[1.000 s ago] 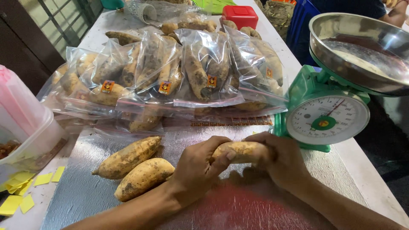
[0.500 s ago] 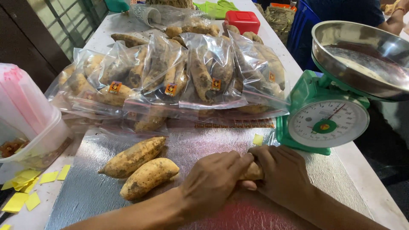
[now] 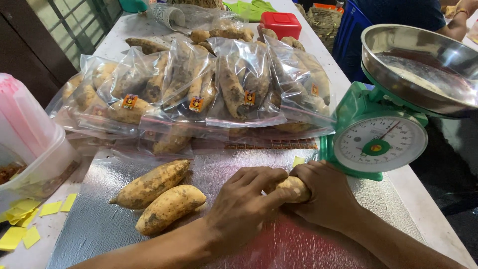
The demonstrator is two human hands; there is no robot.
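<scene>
head view:
tuber (image 3: 294, 187): lower centre of frame, long axis approx left-right, wedged betw. both hands.
left hand (image 3: 244, 206): fingers curled over tuber's left end, gripping it.
right hand (image 3: 326, 197): wrapped round right end, closed on it; equally near.
vs 0.5 s ago: hands approx same spot, tuber showed more.
spare tubers (image 3: 159, 194): lay left, apart from the hands.

The sweet potato (image 3: 293, 188) between the hands has a rough, matt, earthy skin, like the two loose sweet potatoes (image 3: 157, 194) beside it. They lie on a shiny, finely textured metallic sheet (image 3: 99, 224) over the table. The bags (image 3: 199, 94) are clear glossy plastic, and the scale (image 3: 373, 134) has a green plastic-looking body under a polished metal bowl (image 3: 423, 65).
</scene>
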